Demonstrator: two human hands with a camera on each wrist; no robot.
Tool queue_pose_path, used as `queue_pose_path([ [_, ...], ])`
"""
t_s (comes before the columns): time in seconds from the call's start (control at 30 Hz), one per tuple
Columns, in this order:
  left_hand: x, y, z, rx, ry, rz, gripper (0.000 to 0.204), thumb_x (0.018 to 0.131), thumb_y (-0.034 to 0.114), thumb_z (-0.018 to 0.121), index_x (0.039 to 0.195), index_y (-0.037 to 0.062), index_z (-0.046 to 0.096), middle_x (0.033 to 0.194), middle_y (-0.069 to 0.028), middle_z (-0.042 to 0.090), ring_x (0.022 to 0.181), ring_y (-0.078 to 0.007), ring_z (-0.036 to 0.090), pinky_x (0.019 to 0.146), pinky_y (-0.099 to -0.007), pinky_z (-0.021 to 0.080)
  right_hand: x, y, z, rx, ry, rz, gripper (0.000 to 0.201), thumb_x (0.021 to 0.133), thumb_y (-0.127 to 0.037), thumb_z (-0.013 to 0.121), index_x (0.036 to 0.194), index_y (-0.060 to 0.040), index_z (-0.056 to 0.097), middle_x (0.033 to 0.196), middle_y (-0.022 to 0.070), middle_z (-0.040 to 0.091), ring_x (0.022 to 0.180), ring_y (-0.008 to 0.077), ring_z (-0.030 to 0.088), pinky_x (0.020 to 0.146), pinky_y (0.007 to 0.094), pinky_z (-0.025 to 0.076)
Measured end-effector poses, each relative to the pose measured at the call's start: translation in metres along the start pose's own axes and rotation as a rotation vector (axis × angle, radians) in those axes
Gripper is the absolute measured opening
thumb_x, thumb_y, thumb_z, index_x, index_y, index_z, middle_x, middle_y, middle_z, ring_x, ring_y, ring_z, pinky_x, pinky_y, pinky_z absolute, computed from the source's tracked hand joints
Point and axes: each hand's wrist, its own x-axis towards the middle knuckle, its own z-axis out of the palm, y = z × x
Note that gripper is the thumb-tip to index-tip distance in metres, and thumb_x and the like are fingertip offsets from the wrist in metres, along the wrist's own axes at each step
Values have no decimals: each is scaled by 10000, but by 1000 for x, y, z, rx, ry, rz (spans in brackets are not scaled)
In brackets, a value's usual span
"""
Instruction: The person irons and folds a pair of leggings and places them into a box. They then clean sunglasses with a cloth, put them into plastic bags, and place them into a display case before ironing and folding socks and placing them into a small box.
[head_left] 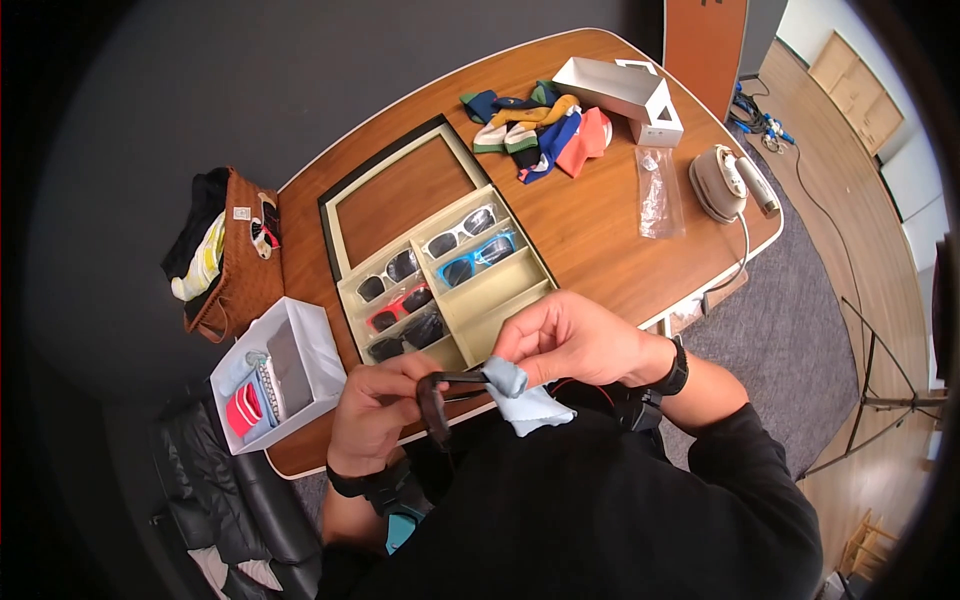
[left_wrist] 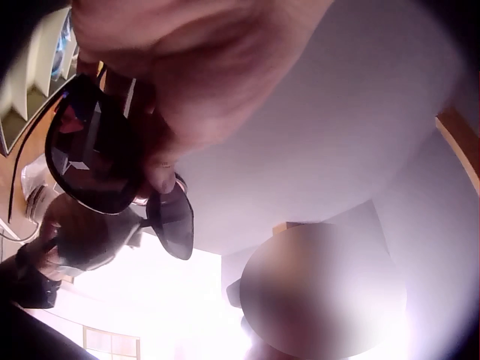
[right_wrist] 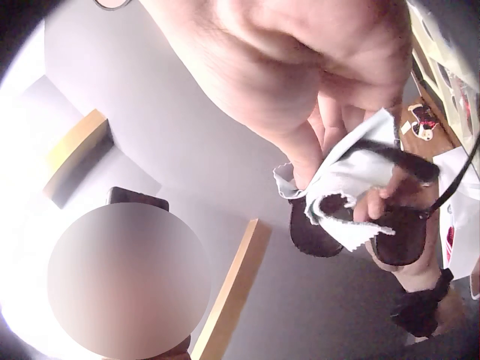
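Dark sunglasses are held in front of the body, over the table's near edge. My left hand pinches them by the frame; both dark lenses show in the left wrist view. The right hand pinches a pale blue cloth with a zigzag edge, folded round one temple arm. In the right wrist view the cloth partly covers the sunglasses. Just beyond the hands lies a sectioned eyewear case, its framed lid opened back. White, blue, red and black sunglasses sit in its compartments.
A white box with folded items stands at left, beside a brown basket with clothing. Colourful socks, a white carton, a clear plastic sleeve and a corded garment steamer lie towards the table's far right.
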Motion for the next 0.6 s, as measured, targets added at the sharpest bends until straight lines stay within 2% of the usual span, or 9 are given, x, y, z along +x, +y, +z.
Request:
queue_pose_path([
  [0.1, -6, 2, -11, 46, 58, 86, 217, 868, 155, 889, 988, -15, 829, 1023, -115, 751, 1063, -279, 636, 927, -395, 500, -12, 6, -8, -6, 58, -4, 170, 996, -9, 759, 1160, 35, 748, 1046, 52, 803, 918, 69, 728, 837, 226, 563],
  [0.27, -12, 6, -12, -20, 68, 67, 266, 862, 220, 904, 1009, 7, 840, 995, -111, 756, 1076, -279, 624, 953, -406, 477, -33, 19, -11, 84, 204, -15, 170, 965, 32, 774, 1132, 43, 746, 1012, 58, 799, 901, 77, 729, 818, 233, 567],
  [0.37, -12, 2, -11, -46, 68, 87, 235, 884, 219, 883, 921, -4, 819, 1006, -124, 761, 1061, -275, 622, 961, -408, 460, -41, 28, -14, 121, 188, -12, 178, 960, 44, 773, 1135, 50, 743, 1012, 64, 799, 900, 84, 734, 822, 234, 573],
  [0.43, -12, 1, -10, -76, 106, 119, 267, 923, 220, 827, 800, -8, 763, 950, -128, 725, 1067, -284, 607, 973, -406, 442, -45, 33, -15, 137, 211, -8, 176, 961, 48, 768, 1134, 52, 740, 1015, 73, 800, 904, 92, 739, 825, 239, 579],
  [0.5, -11, 0, -7, -150, 165, 129, 268, 936, 218, 799, 808, -11, 743, 931, -124, 694, 1075, -294, 598, 983, -410, 435, -49, 36, -14, 153, 233, -3, 173, 962, 52, 764, 1133, 54, 738, 1019, 82, 802, 907, 100, 744, 828, 244, 586],
  [0.57, -10, 0, -2, -222, 231, 139, 269, 948, 217, 771, 817, -14, 723, 912, -120, 664, 1083, -304, 589, 993, -414, 428, -51, 39, -12, 178, 388, -25, 167, 966, 54, 755, 1131, 54, 733, 1027, 99, 806, 919, 122, 756, 835, 262, 602],
  [0.6, -9, 0, 2, -254, 321, 146, 262, 967, 221, 752, 883, -25, 724, 905, -112, 637, 1093, -318, 582, 1008, -424, 424, -51, 37, -6, 81, 475, -87, 152, 982, 42, 745, 1133, 56, 728, 1026, 110, 808, 929, 138, 763, 846, 277, 612],
])
